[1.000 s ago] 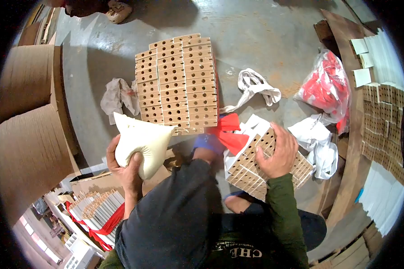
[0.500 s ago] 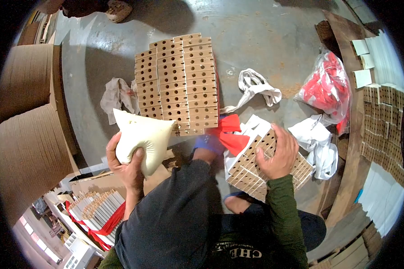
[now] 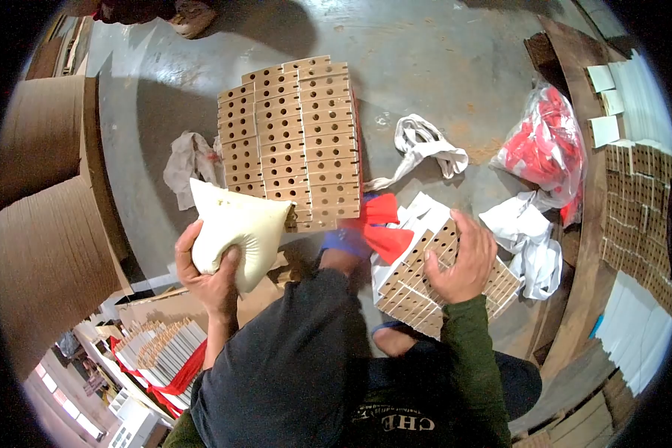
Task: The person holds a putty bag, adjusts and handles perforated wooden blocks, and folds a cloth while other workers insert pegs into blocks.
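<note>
Left hand [image 3: 209, 282] grips the pale bag [image 3: 240, 224], thumb sunk in for purchase; right hand [image 3: 467, 261], loosely open, seemingly steadies the drilled boards [image 3: 412, 293].

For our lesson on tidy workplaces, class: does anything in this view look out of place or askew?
A white cloth strip lies loosely tangled on the floor, right of the large stack of holed pieces, as if dropped. That stack also looks slightly askew, its far edge stepped rather than straight.
</note>
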The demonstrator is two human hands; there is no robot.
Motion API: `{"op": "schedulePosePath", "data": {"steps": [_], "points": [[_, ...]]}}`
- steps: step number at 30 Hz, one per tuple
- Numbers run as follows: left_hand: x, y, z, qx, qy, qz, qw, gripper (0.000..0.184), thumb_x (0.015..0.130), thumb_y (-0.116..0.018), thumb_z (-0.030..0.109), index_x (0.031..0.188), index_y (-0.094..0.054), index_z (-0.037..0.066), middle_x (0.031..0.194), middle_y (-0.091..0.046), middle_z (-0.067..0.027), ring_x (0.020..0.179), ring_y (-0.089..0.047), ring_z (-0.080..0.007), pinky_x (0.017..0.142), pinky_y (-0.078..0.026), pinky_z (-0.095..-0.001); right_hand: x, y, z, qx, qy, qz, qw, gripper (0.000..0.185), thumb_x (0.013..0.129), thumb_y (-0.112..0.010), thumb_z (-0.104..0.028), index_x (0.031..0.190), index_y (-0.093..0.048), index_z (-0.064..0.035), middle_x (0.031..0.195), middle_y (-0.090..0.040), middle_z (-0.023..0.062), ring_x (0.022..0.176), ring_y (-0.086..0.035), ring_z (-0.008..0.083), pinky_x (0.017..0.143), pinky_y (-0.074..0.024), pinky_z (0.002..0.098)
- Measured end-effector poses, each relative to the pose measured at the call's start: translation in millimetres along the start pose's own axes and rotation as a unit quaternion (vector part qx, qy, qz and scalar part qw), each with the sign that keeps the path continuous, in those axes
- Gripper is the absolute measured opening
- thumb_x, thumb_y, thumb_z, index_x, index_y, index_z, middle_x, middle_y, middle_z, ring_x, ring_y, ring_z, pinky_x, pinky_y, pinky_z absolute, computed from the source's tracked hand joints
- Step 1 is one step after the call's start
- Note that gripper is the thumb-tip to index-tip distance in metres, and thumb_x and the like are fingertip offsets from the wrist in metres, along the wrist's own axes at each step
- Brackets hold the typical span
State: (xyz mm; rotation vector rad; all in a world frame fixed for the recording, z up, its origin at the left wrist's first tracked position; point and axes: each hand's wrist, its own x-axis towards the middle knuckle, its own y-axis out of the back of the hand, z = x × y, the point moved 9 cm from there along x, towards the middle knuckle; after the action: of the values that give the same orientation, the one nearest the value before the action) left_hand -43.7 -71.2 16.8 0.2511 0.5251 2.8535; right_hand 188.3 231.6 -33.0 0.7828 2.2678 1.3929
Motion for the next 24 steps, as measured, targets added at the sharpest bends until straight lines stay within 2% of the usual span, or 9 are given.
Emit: {"op": "schedulePosePath", "data": {"steps": [6,8,19,24], "points": [[5.6,6.8,6.1,-0.024,0.006,0.024,0.999,0.051,0.069,-0.074,0.011,0.114,-0.054,0.004,0.11,-0.057,-0.0073,0.1,-0.055,-0.017,0.09,-0.044,-0.0324,1.4,-0.3,-3.2,-0.011,0.004,0.004,1.0,0.063,0.063,-0.061,-0.028,0.122,-0.048,-0.0087,0.109,-0.056,0.0131,0.104,-0.051,0.0294,0.096,-0.0322,0.0442],[6.9,6.9,7.1,-0.033,0.004,0.025,0.999,0.051,0.069,-0.074,0.011,0.115,-0.053,0.004,0.109,-0.057,-0.0074,0.1,-0.055,-0.0171,0.09,-0.044,-0.0326,0.7,-1.6,-1.1,-0.003,0.001,-0.003,1.0,0.065,0.062,-0.064,-0.03,0.121,-0.046,-0.0094,0.115,-0.054,0.0108,0.106,-0.05,0.0278,0.096,-0.0304,0.0453],[17.7,-8.4,8.6,0.019,-0.019,-0.017,1.0,0.05,0.067,-0.075,0.009,0.113,-0.055,0.003,0.108,-0.057,-0.0076,0.099,-0.055,-0.0166,0.089,-0.044,-0.0312,1.3,-0.9,-1.2,0.002,0.005,-0.002,1.0,0.064,0.064,-0.062,-0.03,0.121,-0.046,-0.0092,0.114,-0.054,0.0111,0.108,-0.049,0.0278,0.097,-0.0299,0.0453],[21.5,-3.6,12.4,-0.006,-0.032,0.009,0.999,0.049,0.069,-0.076,0.01,0.113,-0.055,0.003,0.109,-0.057,-0.0079,0.1,-0.055,-0.0168,0.089,-0.044,-0.031,1.7,-0.4,-1.8,0.004,0.006,0.001,1.0,0.064,0.064,-0.062,-0.031,0.121,-0.046,-0.0092,0.114,-0.054,0.0112,0.107,-0.05,0.0279,0.096,-0.0301,0.0455]]}}
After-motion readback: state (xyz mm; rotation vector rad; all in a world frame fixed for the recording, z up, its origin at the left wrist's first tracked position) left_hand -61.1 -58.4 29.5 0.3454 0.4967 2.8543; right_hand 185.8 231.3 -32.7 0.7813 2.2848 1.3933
